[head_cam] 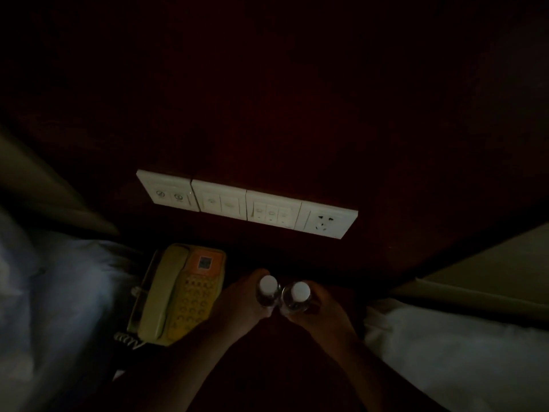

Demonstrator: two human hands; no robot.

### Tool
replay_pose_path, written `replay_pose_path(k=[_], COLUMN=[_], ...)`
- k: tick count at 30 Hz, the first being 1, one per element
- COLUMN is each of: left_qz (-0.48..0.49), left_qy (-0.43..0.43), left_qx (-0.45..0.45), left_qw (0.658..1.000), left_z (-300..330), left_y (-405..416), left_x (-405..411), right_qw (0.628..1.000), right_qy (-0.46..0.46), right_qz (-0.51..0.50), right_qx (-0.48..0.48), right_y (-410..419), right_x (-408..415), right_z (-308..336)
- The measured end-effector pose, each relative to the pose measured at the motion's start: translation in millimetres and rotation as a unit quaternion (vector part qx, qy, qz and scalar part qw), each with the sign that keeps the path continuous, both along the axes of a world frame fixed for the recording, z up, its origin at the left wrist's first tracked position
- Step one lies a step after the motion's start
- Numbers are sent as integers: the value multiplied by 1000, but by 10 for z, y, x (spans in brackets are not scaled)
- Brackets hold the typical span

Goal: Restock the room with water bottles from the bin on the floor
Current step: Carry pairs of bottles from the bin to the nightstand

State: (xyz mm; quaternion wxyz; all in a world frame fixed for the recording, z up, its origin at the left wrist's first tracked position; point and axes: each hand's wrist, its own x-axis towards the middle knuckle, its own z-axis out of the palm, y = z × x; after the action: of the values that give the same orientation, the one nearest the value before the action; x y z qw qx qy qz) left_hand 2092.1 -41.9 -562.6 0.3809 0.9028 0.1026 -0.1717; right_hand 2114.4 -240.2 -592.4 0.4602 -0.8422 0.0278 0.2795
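Observation:
Two clear water bottles with white caps stand upright side by side on a dark nightstand, seen from above in dim light. My left hand (240, 304) is wrapped around the left bottle (268, 288). My right hand (322, 310) grips the right bottle (299, 294). The two bottles touch or nearly touch each other. The bin on the floor is out of view.
A yellow desk telephone (181, 292) lies just left of my left hand. A row of white wall switches and a socket (246, 203) runs along the dark wood panel behind. White bedding lies at the left (53, 307) and at the right (460, 361).

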Motion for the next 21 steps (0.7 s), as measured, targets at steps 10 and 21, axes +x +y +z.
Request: replay_pose_path(k=[10, 21], left_qz=[66, 377], left_qy=[61, -117], left_qx=[-21, -182], left_qw=[996, 901], left_z=[345, 2900], left_y=[147, 1072], left_x=[-294, -1039], right_qw=[991, 964], right_qy=[-76, -103], right_qz=[-98, 129], right_qx=[44, 210], right_y=[41, 1625], right_x=[-199, -366], right_z=[661, 3268])
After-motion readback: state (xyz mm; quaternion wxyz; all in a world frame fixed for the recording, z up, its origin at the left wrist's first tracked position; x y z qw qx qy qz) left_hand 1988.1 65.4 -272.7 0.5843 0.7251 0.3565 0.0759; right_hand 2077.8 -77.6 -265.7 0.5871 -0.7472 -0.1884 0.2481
